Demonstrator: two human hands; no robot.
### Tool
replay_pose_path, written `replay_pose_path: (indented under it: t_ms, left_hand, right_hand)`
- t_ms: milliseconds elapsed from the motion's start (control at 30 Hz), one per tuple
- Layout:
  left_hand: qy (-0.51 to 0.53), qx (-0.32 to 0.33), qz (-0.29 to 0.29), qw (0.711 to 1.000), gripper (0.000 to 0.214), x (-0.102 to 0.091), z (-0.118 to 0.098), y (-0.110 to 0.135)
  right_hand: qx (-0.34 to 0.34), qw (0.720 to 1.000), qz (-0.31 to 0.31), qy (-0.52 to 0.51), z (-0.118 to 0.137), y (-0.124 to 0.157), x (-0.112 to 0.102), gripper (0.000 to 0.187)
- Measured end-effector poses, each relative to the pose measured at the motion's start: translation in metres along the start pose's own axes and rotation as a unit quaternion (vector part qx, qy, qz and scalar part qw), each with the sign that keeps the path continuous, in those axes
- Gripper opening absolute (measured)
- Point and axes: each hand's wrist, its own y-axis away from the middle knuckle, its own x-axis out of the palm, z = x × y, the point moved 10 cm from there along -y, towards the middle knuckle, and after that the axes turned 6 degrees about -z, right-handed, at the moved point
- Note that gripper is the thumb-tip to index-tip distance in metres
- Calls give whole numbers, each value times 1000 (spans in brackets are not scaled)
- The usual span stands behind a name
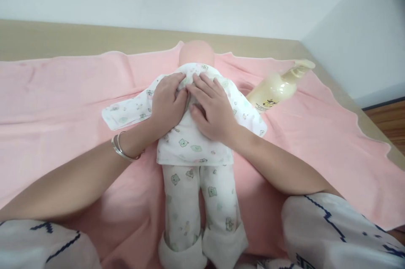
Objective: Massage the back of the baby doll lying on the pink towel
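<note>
A baby doll (196, 52) lies on a pink towel (63, 100), dressed in a white printed shirt (190, 144) and matching trousers (180, 205). My left hand (166, 102) rests flat on the doll's upper body, fingers stretched toward the collar. Beside it my right hand (211, 111) also lies flat on the shirt, fingers spread, fingertips touching the left hand's near the neck. Neither hand holds anything. A silver bracelet (122, 149) sits on my left wrist.
A cream pump bottle (278, 87) lies on the towel to the right of the doll. The towel covers a beige tabletop (63, 39) against a white wall. The table's right edge (363, 121) drops to a wooden floor.
</note>
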Motion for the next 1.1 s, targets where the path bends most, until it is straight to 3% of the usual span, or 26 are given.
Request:
replay_pose_path:
  t_ms: [233, 1100]
  left_hand:
    - [27, 20, -27, 999, 42, 0, 4, -3]
    - [1, 43, -23, 999, 51, -1, 7, 0]
  right_hand:
    - [-7, 998, -40, -38, -8, 0, 6, 54]
    - [-4, 997, -56, -61, -8, 1, 4, 52]
